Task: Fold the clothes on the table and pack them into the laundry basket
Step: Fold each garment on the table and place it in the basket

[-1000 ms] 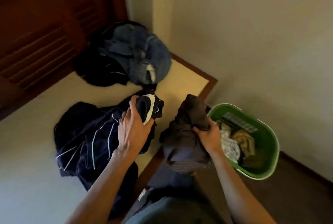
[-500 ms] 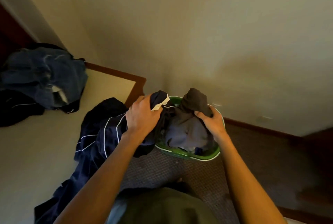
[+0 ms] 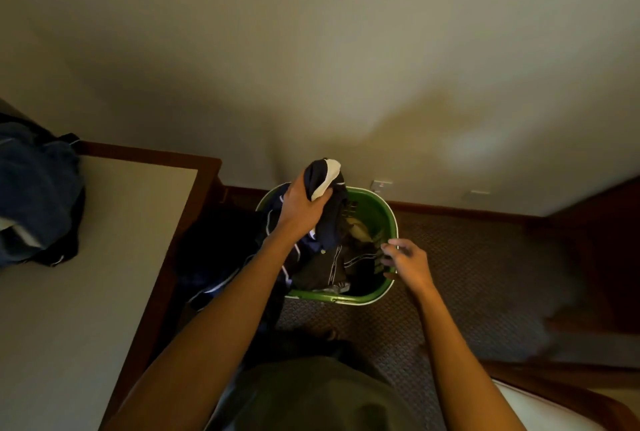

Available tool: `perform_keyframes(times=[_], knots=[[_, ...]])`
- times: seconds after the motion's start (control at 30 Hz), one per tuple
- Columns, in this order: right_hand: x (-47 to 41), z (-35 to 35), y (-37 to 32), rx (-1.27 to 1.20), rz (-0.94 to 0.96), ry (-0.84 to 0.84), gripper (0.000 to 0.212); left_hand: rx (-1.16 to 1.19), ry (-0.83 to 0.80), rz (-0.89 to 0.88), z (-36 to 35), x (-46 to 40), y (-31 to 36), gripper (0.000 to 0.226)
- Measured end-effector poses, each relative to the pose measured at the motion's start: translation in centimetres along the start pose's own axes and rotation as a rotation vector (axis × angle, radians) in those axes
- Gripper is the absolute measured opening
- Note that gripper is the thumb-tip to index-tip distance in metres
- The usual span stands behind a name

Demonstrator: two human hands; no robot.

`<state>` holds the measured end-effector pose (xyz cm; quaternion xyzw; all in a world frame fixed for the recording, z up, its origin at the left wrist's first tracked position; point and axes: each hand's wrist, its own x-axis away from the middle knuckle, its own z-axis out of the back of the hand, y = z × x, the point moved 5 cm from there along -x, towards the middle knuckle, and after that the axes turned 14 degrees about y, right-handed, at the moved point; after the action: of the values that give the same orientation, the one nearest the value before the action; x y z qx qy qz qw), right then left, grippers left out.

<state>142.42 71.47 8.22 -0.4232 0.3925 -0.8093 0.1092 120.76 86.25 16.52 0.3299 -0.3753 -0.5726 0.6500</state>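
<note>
The left hand (image 3: 304, 208) is gripping a bunched navy garment (image 3: 329, 212) by its white-trimmed end, fingers curled tight round the cloth, and is holding it up over the far-left rim of the green laundry basket (image 3: 388, 215). That high grip is probably letting the long striped body of the garment hang and feed down inside, though part of it is trailing over the basket's left rim towards the table's near-right edge. The right hand (image 3: 408, 260) is hovering just above the basket's right rim, fingers loosely spread and holding nothing, seemingly ready to tuck or press the load down. Dark and pale clothes are already lying in the basket, which is standing on the carpet just off the table's right edge. A heap of denim and dark clothes (image 3: 34, 188) is waiting by the far-left edge of the table (image 3: 104, 257), so the job looks only partly done. No brand, label or writing is legible anywhere.
</note>
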Motion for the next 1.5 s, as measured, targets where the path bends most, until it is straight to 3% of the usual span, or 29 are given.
perform_keyframes(times=[0.13,0.2,0.47,0.57,0.67,0.77,0.87,0.97,1.03,1.2,1.37,1.5], knots=[[-0.7,-0.2,0.1,0.021,0.004,0.009,0.026,-0.028,-0.179,0.096,-2.4,-1.5,-3.1,0.107],[-0.9,-0.9,0.1,0.046,0.005,0.004,0.028,-0.129,-0.238,0.135,-2.5,-1.6,-5.2,0.117],[-0.7,-7.8,3.1,0.228,-0.069,-0.162,0.030,-0.290,-0.317,0.319,1.4,1.2,-15.1,0.068],[-1.0,-11.5,6.1,0.312,-0.126,-0.244,0.034,-0.386,-0.345,0.331,2.2,2.4,-19.3,0.068],[-1.0,-15.6,9.5,0.411,-0.103,-0.305,0.039,-0.643,-0.496,0.242,1.1,3.9,-24.5,0.082],[-1.1,-19.8,13.3,0.591,0.052,-0.409,0.060,-0.932,-0.603,0.044,-0.6,4.6,-28.2,0.097],[-1.6,-23.2,16.6,1.068,0.456,-0.479,0.096,-1.125,-0.659,-0.143,-1.9,3.8,-31.1,0.104],[-1.4,-25.1,18.6,1.263,0.777,-0.367,0.096,-1.209,-0.674,-0.277,-2.9,2.8,-33.1,0.099],[-1.9,-25.3,19.5,1.210,0.915,-0.257,0.076,-1.130,-0.673,-0.360,-3.7,2.2,-34.0,0.082],[-3.1,-23.2,18.5,0.872,0.862,-0.279,0.043,-0.879,-0.720,-0.291,-3.0,0.7,-32.6,0.071],[-3.2,-20.3,14.6,0.376,0.447,-0.166,0.018,-0.418,-0.549,0.072,-1.4,-0.3,-30.2,0.050],[-3.3,-18.9,9.0,-0.031,0.241,0.000,0.031,-0.196,-0.341,0.247,-0.6,-2.5,-25.6,0.046]])
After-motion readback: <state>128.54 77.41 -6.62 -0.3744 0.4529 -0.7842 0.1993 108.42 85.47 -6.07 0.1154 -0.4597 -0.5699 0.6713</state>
